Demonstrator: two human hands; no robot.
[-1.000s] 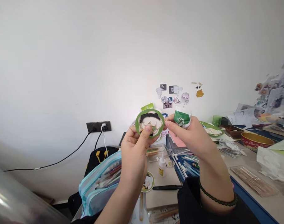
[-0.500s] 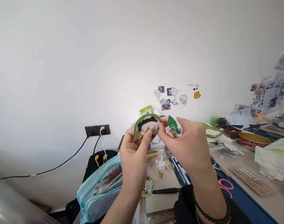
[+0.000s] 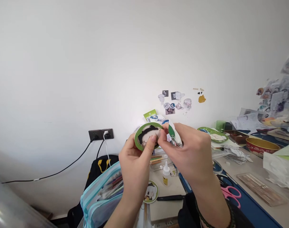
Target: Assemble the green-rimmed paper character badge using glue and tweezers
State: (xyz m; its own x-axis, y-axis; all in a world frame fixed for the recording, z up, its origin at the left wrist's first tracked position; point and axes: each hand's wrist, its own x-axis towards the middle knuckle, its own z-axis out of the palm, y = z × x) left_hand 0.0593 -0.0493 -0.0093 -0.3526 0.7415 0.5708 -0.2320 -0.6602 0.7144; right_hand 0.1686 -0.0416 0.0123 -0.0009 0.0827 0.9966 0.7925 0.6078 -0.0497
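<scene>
My left hand (image 3: 135, 161) grips a round green-rimmed picture disc (image 3: 139, 129), thumb pressed on its front. Black and pale layered shapes show on the disc. Against the disc's right edge are the pinched thumb and forefinger of my right hand (image 3: 194, 152). A green-and-white folded paper piece (image 3: 175, 134) is tucked in that same hand, standing up between the fingers. Whether the right fingertips hold a small part of the disc is hidden. Below the hands stand a white-capped glue bottle (image 3: 166, 177) and a second green-rimmed disc (image 3: 155, 193) lying flat.
Black tweezers (image 3: 170, 198) lie beside the lower disc. To the left is a blue-edged pencil case (image 3: 87, 202) full of pens. At right are pink scissors (image 3: 233, 194), a red-and-gold bowl (image 3: 260, 145), a green plate (image 3: 206, 130) and a flat clear case (image 3: 260, 188).
Both hands have lowered slightly with the disc, and the disc is tilted a little differently. The right fingers have shifted slightly left onto its edge. The camera view has moved a little.
</scene>
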